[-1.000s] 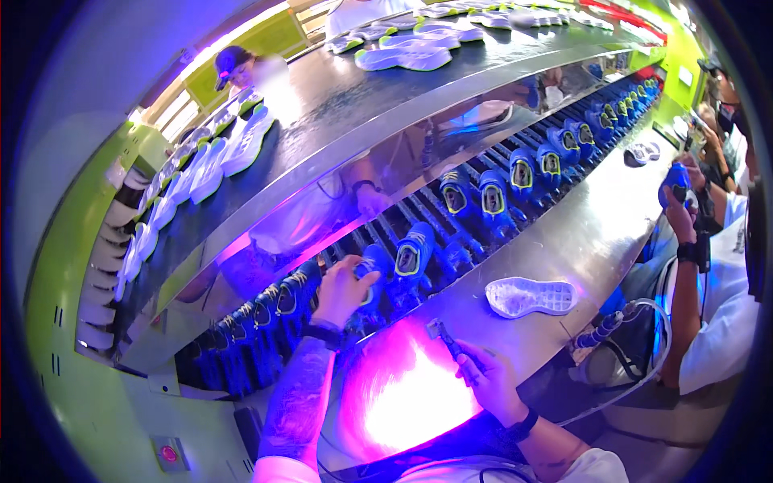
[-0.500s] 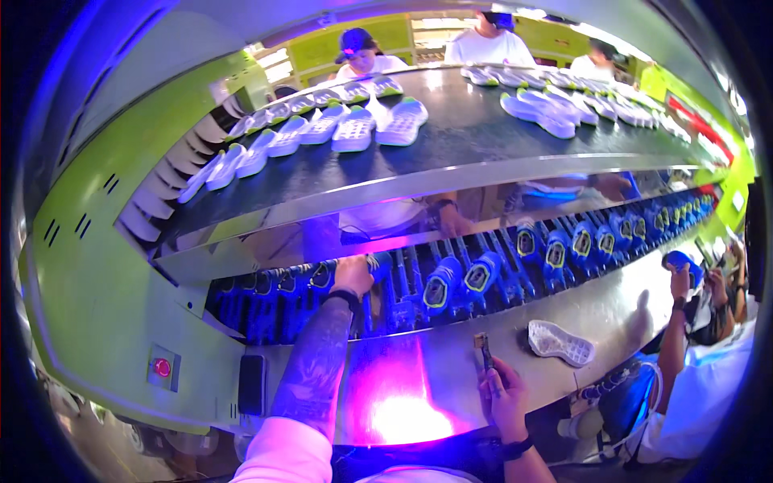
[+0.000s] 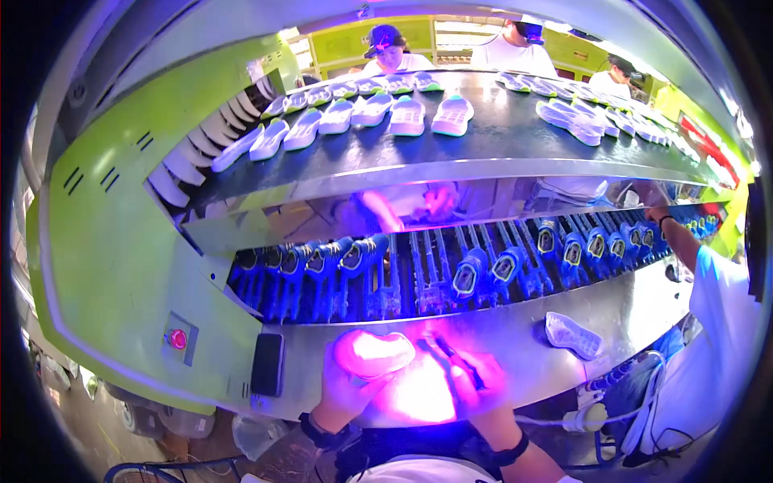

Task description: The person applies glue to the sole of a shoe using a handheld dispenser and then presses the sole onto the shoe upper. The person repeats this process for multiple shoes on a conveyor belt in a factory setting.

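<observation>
Under a bright pink-violet light, my left hand [image 3: 342,394] is closed around a shoe upper [image 3: 372,354], whose colour is washed out by the glare. Opposite it, my right hand [image 3: 483,386] grips a slim brush [image 3: 441,348] with its tip pointing up and left toward the shoe. A small gap shows between brush and shoe. Both hands are over the near metal ledge [image 3: 314,342]. Beyond them, several blue shoe uppers [image 3: 467,272] sit on a rack of metal bars [image 3: 386,282].
A dark phone-like slab [image 3: 267,364] lies left on the ledge, a white sole [image 3: 573,334] right. A red button [image 3: 177,339] is on the green machine wall [image 3: 105,266]. White soles [image 3: 407,117] line the upper black belt [image 3: 499,145]. A co-worker [image 3: 717,322] reaches in from the right; others stand behind.
My left hand has come back from the rack with a shoe upper, down into the light. My right hand has brought the brush left, close to it. The co-worker's arm now reaches toward the rack.
</observation>
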Motion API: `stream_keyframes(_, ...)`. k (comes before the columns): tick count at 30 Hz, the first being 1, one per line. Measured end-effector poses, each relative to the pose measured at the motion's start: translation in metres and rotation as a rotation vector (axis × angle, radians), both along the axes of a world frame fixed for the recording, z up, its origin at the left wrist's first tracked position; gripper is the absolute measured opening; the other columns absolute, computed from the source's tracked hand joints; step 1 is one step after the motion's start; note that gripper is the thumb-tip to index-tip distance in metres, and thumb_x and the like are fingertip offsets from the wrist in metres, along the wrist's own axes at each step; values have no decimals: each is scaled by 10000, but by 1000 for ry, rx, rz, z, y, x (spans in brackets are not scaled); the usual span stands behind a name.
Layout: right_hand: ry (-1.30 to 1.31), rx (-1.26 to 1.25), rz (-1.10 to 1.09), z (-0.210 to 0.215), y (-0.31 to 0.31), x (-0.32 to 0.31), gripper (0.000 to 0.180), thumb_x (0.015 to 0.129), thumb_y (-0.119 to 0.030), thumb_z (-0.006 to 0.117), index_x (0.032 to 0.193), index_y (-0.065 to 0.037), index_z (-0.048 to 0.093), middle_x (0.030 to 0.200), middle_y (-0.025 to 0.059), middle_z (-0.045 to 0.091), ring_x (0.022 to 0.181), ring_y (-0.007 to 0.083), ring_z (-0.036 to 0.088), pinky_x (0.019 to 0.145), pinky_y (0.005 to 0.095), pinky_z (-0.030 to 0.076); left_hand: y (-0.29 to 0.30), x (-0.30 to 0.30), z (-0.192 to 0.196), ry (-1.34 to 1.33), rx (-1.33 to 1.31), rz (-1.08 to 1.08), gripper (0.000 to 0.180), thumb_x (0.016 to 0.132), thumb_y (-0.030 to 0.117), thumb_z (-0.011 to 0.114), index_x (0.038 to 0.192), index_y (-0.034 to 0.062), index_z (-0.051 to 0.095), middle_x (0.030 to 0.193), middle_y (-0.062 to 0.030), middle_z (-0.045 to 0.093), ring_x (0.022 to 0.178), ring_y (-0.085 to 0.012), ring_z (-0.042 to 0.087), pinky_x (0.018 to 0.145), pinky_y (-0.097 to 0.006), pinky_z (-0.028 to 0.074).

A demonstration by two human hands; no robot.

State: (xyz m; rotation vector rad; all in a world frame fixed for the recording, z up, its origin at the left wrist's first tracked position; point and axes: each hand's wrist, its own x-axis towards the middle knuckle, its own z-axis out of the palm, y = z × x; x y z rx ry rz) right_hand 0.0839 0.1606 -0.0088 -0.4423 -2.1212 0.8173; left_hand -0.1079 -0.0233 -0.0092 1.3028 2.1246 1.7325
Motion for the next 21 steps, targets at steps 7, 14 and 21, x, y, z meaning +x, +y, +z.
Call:
stream_keyframes(7,8,-136,133,56,-69,4,283,877,-62,768,1134,23,686,1056,197,702,898,312,701,786,396,564,-15,14,4,535,16,32,721,852,87,817,1454,3,428,1452,-220,508,1341,-345,535,1096,-469,496)
stream_keyframes(14,-162,-608,135,72,-50,22,314,881,-23,735,1189,14,691,992,133,705,918,190,693,752,322,547,-33,0,17,937,35,-175,348,858,193,728,1187,86,697,1259,-109,671,1196,-338,660,1014,-461,574)
stream_keyframes(21,-147,-265,45,86,-35,-1,285,885,-39,738,1162,27,727,1065,197,735,947,265,724,844,354,564,-41,-10,58,1092,107,-302,321,835,203,747,1153,168,717,1220,-43,690,1173,-251,669,1037,-411,565)
